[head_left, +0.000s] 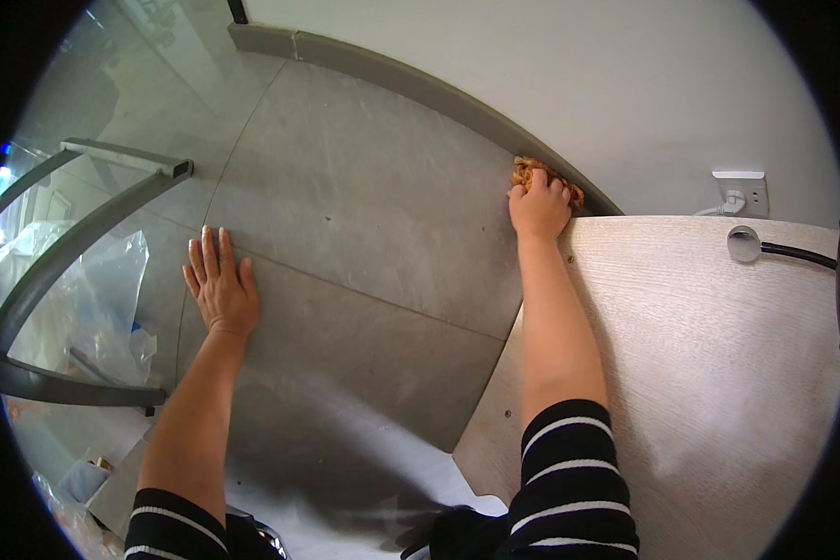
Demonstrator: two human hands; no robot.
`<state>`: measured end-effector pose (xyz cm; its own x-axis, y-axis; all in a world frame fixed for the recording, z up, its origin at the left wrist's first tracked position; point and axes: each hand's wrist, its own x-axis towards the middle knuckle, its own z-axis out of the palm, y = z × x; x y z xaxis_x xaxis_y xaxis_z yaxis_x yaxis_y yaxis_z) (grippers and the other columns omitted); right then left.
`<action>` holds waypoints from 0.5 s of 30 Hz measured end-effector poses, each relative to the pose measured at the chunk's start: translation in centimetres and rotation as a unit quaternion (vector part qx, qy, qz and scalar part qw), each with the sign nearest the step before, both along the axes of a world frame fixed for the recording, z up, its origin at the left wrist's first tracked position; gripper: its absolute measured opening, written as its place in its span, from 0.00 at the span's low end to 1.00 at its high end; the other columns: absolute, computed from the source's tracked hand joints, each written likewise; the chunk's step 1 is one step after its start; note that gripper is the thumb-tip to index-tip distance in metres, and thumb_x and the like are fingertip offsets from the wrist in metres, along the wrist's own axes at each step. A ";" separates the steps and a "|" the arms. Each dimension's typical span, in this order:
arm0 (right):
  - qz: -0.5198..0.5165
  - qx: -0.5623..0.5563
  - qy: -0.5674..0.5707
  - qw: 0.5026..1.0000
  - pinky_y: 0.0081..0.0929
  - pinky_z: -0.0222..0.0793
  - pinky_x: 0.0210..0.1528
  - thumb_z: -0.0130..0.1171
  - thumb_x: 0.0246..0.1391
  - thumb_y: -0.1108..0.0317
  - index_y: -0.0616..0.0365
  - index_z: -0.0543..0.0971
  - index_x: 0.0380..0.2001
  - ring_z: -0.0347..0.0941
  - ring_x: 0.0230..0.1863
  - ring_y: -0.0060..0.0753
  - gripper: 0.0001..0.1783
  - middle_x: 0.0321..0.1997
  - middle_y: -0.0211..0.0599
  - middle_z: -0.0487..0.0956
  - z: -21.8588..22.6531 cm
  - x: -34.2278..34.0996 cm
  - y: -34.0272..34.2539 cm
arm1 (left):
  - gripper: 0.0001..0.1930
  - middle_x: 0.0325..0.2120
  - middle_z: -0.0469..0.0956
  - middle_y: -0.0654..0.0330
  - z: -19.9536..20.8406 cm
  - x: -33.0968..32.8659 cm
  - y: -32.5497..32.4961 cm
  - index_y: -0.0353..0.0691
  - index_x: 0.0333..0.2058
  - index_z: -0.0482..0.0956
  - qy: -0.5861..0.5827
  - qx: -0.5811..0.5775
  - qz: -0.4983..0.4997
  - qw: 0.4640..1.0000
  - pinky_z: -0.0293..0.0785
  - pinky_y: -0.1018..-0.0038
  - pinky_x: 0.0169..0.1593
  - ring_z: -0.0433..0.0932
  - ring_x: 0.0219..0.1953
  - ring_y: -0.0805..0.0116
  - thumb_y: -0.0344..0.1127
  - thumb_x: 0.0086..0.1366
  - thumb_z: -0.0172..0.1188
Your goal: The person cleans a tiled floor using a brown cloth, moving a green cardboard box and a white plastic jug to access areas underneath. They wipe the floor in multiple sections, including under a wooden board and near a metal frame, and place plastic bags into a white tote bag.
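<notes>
My left hand rests on the grey tiled floor, palm down with its fingers spread, holding nothing. Reaching far ahead, my right hand grips a crumpled orange-brown cloth. The cloth is pressed into the corner where the floor meets the grey baseboard, just beyond the pale wooden cabinet. Part of the cloth is hidden under my fingers, and some of it sticks out on both sides of them.
A grey metal frame leg stands at the left, with a clear plastic bag behind it. A wall socket with a white plug sits above the cabinet top. A black cable runs from a round metal knob.
</notes>
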<state>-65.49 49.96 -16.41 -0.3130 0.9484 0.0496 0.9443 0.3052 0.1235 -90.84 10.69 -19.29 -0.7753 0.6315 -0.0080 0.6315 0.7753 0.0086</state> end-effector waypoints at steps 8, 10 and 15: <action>0.026 -0.030 -0.054 0.998 0.50 0.64 0.57 0.55 0.54 0.60 0.54 0.78 0.48 0.69 0.56 0.54 0.19 0.52 0.53 0.76 1.9 -0.5 -5.3 | 0.31 0.72 0.45 0.59 -0.6 0.4 0.6 0.48 0.70 0.52 0.000 -0.018 0.012 1.000 0.34 0.51 0.72 0.39 0.74 0.53 0.51 0.72 0.40; 0.091 0.030 0.019 0.995 0.50 0.64 0.54 0.57 0.51 0.64 0.59 0.77 0.47 0.69 0.52 0.57 0.19 0.49 0.56 0.76 -0.2 0.2 -10.4 | 0.31 0.72 0.45 0.59 -0.1 0.2 0.0 0.48 0.70 0.52 -0.002 -0.033 0.020 0.999 0.34 0.51 0.72 0.39 0.74 0.54 0.52 0.72 0.40; 0.137 -0.020 0.175 0.975 0.45 0.68 0.36 0.59 0.38 0.73 0.55 0.73 0.21 0.69 0.34 0.51 0.05 0.31 0.45 0.73 2.3 2.5 -26.3 | 0.31 0.72 0.45 0.60 -0.4 0.0 -0.2 0.49 0.70 0.51 -0.023 -0.035 0.023 0.999 0.33 0.51 0.72 0.39 0.74 0.54 0.51 0.72 0.40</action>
